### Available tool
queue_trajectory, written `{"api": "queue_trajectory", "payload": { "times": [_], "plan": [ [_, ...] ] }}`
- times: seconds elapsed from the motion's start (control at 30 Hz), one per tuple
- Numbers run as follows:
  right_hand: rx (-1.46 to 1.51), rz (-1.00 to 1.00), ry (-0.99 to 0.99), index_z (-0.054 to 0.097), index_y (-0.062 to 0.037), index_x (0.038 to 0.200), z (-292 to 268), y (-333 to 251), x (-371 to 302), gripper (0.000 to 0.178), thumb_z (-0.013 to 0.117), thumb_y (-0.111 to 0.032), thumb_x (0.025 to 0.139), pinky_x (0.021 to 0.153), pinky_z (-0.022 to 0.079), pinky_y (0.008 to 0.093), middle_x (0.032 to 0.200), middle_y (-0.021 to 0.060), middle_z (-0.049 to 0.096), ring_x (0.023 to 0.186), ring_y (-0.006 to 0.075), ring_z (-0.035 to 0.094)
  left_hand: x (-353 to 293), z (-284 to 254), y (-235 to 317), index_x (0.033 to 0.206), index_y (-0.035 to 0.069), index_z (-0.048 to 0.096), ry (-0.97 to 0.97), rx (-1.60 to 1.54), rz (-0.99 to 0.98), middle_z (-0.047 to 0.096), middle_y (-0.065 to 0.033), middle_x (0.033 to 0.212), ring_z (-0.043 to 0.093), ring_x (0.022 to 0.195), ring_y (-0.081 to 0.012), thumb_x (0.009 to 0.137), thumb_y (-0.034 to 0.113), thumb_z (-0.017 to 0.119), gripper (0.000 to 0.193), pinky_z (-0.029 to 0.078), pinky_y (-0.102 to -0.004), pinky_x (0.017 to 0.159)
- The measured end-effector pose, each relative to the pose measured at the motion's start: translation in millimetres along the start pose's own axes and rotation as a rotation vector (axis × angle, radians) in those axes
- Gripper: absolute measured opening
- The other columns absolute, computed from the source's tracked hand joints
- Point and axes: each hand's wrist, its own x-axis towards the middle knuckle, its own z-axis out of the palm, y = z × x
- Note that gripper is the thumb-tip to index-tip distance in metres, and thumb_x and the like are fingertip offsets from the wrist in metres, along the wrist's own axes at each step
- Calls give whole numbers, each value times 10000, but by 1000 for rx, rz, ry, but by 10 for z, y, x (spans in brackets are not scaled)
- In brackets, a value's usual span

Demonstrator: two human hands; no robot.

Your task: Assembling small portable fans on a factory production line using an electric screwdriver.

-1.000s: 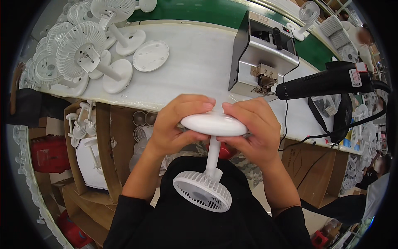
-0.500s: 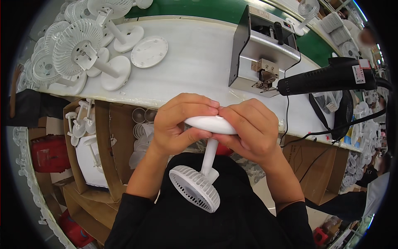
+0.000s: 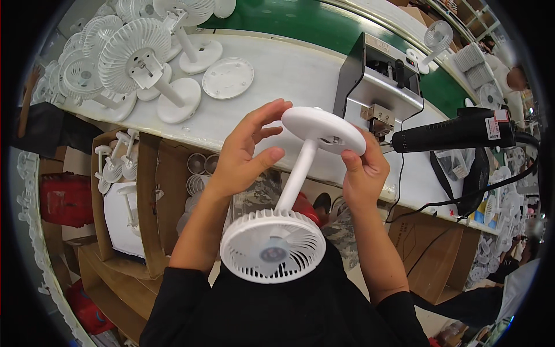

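Watching the white fan [image 3: 298, 176] tilt at the counter's [image 3: 289, 78] near side, I see the left hand [image 3: 241, 157] now released, fingers spread beside the base [image 3: 307, 122]; the right hand [image 3: 365, 178] pinches its right rim, seemingly bearing everything alone.

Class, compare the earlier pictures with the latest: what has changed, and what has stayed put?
The white fan has tilted: its base moved toward the bench, and its head turned more toward the camera. The left hand has opened and no longer clasps the base; the right hand keeps its grip. The metal machine, black power tool and round white plate stayed put.
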Motion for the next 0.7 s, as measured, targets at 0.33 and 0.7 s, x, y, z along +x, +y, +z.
{"api": "queue_trajectory", "payload": {
  "times": [0.33,0.7],
  "plan": [
    [2,299,-19,648,30,1128,140,-78,-61,316,709,-100,846,774,459,256,967,85,640,831,151,556,56,106,1,1289,6,513,57,20,-36,610,-126,1166,551,1041,-190,977,270,499,409,432,-301,904],
    [-134,328,-180,630,31,1123,262,-374,-144,316,677,-108,844,765,501,284,987,124,659,847,183,606,-2,202,-217,918,35,618,296,72,-136,614,-57,789,511,723,-135,978,284,528,271,443,-272,674]
  ]
}}
